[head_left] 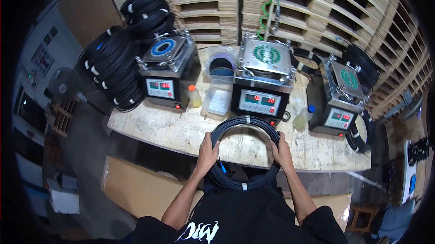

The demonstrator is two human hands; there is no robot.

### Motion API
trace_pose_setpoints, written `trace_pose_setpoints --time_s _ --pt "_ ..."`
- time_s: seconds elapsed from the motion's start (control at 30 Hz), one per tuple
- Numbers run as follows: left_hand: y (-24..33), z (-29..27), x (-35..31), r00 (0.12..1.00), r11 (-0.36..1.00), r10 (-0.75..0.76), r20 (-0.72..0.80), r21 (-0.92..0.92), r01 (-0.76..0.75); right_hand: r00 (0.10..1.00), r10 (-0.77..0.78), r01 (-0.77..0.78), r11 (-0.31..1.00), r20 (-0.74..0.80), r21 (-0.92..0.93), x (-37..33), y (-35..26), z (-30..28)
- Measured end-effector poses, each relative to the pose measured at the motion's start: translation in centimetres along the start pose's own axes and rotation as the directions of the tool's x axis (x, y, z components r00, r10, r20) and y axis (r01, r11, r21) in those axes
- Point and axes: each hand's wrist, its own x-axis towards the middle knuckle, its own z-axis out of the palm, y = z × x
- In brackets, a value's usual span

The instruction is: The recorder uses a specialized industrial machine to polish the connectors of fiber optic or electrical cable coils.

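A coil of black cable, bound with white ties at top and bottom, is held upright in front of me at the table's near edge. My left hand is closed round its left side and my right hand round its right side. Inside the ring, close to the left hand, a loose cable end with a blue connector hangs down. Just beyond the coil stands the middle bench machine, a black box with a lit red display and a metal top plate carrying a ring of green parts.
Similar machines stand left and right on the wooden table. Between them are a plastic tub, an orange-capped bottle and a blue-capped bottle. Black cable coils pile up at left; pallets rise behind.
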Motion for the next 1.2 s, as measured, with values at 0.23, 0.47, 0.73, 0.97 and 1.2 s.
trace_pose_setpoints --time_s 0.23,0.47,0.73,0.97,1.2 --pt "0.5 -6.4 -2.0 0.961 0.961 -0.184 -0.206 -0.242 0.132 0.975 -0.188 0.188 0.982 0.115 0.010 3.8 -10.6 0.4" --pt "-0.1 -16.7 -2.5 0.782 0.881 -0.224 -0.581 -0.463 -0.091 0.836 -0.489 0.505 0.863 0.250 -0.002 10.4 -27.5 2.3" --pt "0.2 -34.2 6.5 0.796 0.587 0.029 -0.605 -0.634 -0.503 0.783 -0.598 0.532 0.787 0.171 0.313 21.2 -40.0 9.5" --pt "-2.4 -39.9 22.5 0.927 0.217 0.256 -0.276 -0.918 -0.333 0.875 -0.481 0.430 0.825 0.057 0.365 28.7 -38.6 14.5" --pt "-6.5 -39.2 29.2 0.968 0.117 0.217 -0.127 -0.981 -0.155 0.965 -0.253 0.262 0.947 -0.072 0.183 28.8 -37.8 19.6"
